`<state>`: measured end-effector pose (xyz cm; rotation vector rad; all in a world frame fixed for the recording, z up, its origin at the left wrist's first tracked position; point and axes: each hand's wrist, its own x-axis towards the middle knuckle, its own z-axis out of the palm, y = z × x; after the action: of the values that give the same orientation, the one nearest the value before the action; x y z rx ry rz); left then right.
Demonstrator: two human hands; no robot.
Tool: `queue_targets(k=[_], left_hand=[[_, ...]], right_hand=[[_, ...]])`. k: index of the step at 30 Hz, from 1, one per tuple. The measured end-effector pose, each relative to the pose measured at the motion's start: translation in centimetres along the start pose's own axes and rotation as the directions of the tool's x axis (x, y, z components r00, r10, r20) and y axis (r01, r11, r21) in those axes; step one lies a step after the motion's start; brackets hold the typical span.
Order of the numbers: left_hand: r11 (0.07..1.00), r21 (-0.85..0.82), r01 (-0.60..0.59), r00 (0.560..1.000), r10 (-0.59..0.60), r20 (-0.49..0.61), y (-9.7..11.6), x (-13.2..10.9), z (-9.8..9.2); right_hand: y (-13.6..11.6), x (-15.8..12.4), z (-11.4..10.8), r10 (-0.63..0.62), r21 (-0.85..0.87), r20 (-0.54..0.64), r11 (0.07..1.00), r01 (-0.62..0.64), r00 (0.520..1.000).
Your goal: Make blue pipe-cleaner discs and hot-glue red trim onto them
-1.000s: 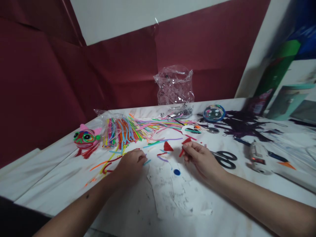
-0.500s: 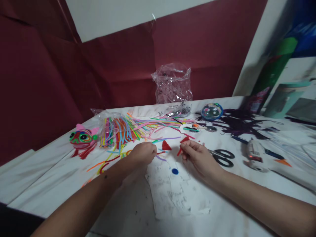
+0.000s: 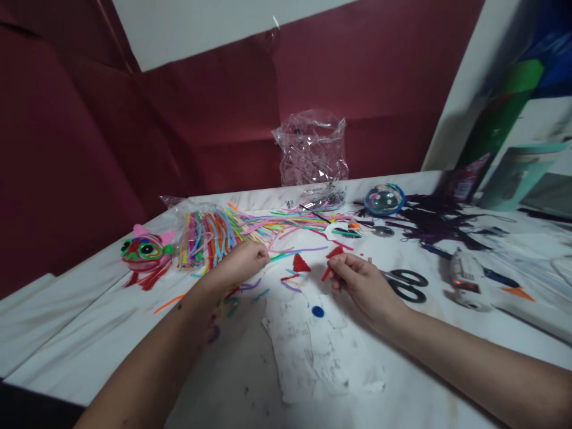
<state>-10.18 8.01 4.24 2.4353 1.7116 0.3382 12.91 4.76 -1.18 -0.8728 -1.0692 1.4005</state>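
Red fuzzy piece (image 3: 335, 252), pinched between right hand (image 3: 361, 282) thumb and fingers; left hand (image 3: 245, 260) curled, its grip indeterminable.

Dim light over a white marbled table (image 3: 111, 322), maroon sheeting (image 3: 201, 137) and pale wall (image 3: 223, 30) behind.

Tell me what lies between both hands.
A red triangle and some coloured strips lie between the left hand and the right hand, in the head view.
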Motion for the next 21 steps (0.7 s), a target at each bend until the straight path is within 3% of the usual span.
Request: queue_targets(k=[6,15,21], left_hand=[[1.000,-0.017,0.015,0.990,-0.013,0.138,0.1,-1.1,-0.5],[0.996,0.079,0.052,0.951,-0.074,0.299,0.8,-1.8,0.8],[0.997,-0.005,0.077,0.966,-0.073,0.248,1.2,-1.9,1.1]], right_hand=[[0.1,-0.1,0.0,0.016,-0.022,-0.010,1.000,-0.016,1.000],[0.3,-0.1,-0.2,0.009,-0.054,-0.017,0.998,-0.010,1.000],[0.5,0.0,-0.3,0.011,-0.043,-0.007,0.999,-0.011,1.000]])
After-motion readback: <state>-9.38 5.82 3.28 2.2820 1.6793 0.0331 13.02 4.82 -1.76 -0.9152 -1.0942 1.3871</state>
